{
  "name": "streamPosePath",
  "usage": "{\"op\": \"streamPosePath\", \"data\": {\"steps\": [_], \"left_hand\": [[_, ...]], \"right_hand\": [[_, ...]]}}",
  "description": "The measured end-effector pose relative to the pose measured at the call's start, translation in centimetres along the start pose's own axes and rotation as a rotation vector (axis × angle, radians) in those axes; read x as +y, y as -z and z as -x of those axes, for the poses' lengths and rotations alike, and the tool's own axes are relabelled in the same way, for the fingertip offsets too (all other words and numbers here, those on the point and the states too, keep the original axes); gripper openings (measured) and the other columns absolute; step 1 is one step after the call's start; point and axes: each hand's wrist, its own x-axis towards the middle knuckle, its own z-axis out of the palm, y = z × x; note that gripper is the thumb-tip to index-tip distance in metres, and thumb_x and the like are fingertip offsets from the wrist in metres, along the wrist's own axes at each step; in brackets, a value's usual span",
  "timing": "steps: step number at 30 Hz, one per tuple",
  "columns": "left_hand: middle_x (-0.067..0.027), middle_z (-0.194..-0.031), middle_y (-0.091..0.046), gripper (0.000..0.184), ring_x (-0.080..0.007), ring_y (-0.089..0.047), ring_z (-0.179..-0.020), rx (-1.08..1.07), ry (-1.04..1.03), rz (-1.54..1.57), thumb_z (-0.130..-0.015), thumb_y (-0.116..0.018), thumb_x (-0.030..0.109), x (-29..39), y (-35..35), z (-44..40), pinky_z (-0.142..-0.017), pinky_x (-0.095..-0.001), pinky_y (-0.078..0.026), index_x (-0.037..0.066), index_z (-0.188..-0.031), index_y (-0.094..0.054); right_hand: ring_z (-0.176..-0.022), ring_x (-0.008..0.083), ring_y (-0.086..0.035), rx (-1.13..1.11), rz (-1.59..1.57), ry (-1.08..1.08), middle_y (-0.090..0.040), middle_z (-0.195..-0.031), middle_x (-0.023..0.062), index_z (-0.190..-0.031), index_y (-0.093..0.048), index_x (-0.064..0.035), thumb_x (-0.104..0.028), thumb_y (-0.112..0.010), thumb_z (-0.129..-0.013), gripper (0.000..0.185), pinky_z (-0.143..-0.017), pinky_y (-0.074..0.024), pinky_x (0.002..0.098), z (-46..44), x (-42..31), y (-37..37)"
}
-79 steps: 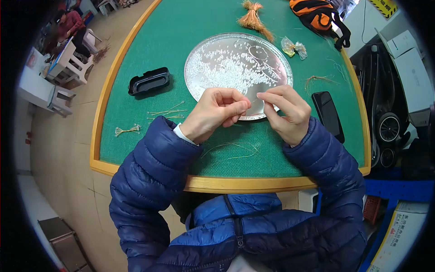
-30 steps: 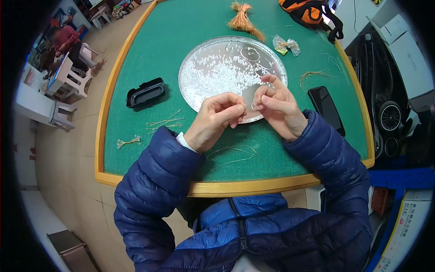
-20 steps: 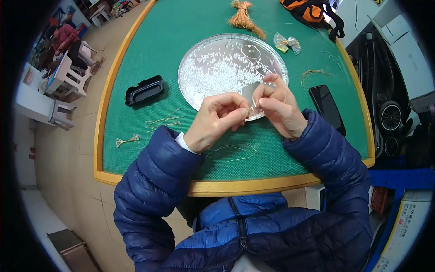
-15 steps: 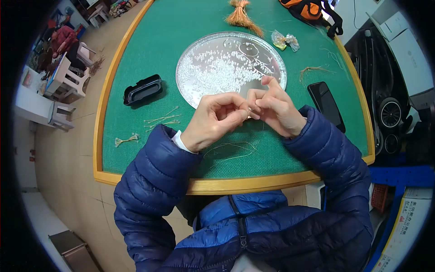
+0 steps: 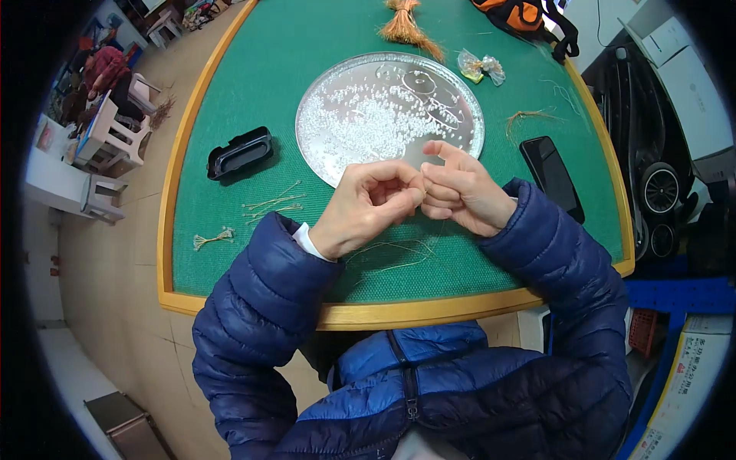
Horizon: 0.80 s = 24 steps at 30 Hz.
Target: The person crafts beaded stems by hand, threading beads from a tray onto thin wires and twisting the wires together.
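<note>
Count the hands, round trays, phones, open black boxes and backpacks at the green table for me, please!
Hands: 2, the left hand and the right hand
Round tray: 1
Phone: 1
Open black box: 1
Orange-and-black backpack: 1
Total: 6

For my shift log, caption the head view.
Left hand and right hand together at the near rim of a round metal tray of clear beads, smartphone at right.

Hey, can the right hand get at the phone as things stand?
Probably yes: the phone lies uncovered on the green table, just right of the right hand and its sleeve. Its grip looks closed, though, perhaps on something too fine to make out.
</note>
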Motion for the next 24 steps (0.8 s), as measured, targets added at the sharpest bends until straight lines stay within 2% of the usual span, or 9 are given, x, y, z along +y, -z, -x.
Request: {"op": "streamPosePath", "data": {"steps": [4,9,15,20,24], "left_hand": [[-0.0032,-0.069,-0.054,0.003,-0.007,-0.046,-0.057,0.092,0.017,0.109,-0.076,-0.055,0.003,0.4,-0.2,-0.1,-0.052,-0.0159,-0.038,0.003,-0.078,-0.057],[-0.0036,-0.069,-0.054,0.003,-0.0075,-0.045,-0.057,0.119,0.026,0.149,-0.077,-0.055,0.004,-0.1,0.0,-0.1,-0.051,-0.0164,-0.038,0.003,-0.079,-0.057],[-0.0034,-0.068,-0.054,0.002,-0.0073,-0.045,-0.056,0.097,0.035,0.123,-0.077,-0.055,0.003,-0.2,0.1,-0.1,-0.051,-0.0162,-0.037,0.003,-0.078,-0.057],[-0.0029,-0.068,-0.054,0.002,-0.0069,-0.044,-0.056,0.077,0.021,0.079,-0.077,-0.055,0.003,0.1,0.2,0.1,-0.05,-0.016,-0.037,0.003,-0.078,-0.057],[-0.0025,-0.067,-0.053,0.002,-0.0066,-0.044,-0.055,-0.011,0.045,0.019,-0.076,-0.055,0.003,0.4,0.2,0.1,-0.05,-0.0159,-0.037,0.003,-0.078,-0.057]], "right_hand": [[-0.063,0.0119,-0.045,0.162,0.029,0.193,-0.05,-0.077,0.0101,-0.115,-0.02,-0.0035,0.001,-0.052,-0.08,0.047,-0.059,-0.04,0.0202,-0.3,-0.2,-1.2],[-0.068,0.0134,-0.049,0.13,0.207,0.396,-0.052,-0.086,0.0131,-0.114,-0.022,-0.0051,0.001,-0.057,-0.079,0.05,-0.062,-0.0429,0.0203,-0.2,0.2,-1.1],[-0.069,0.014,-0.049,0.124,0.253,0.338,-0.051,-0.084,0.0121,-0.114,-0.02,-0.0068,0.005,-0.057,-0.078,0.053,-0.063,-0.0434,0.0216,-0.2,0.9,0.6],[-0.066,0.0129,-0.047,0.096,0.254,0.338,-0.049,-0.077,0.0092,-0.111,-0.018,-0.0064,0.002,-0.054,-0.081,0.048,-0.06,-0.042,0.0211,-0.2,0.8,0.1],[-0.063,0.0117,-0.044,0.076,0.195,0.228,-0.046,-0.071,0.0068,-0.108,-0.016,-0.0061,0.0,-0.05,-0.083,0.043,-0.056,-0.0392,0.0195,0.0,0.4,-0.3]]}}
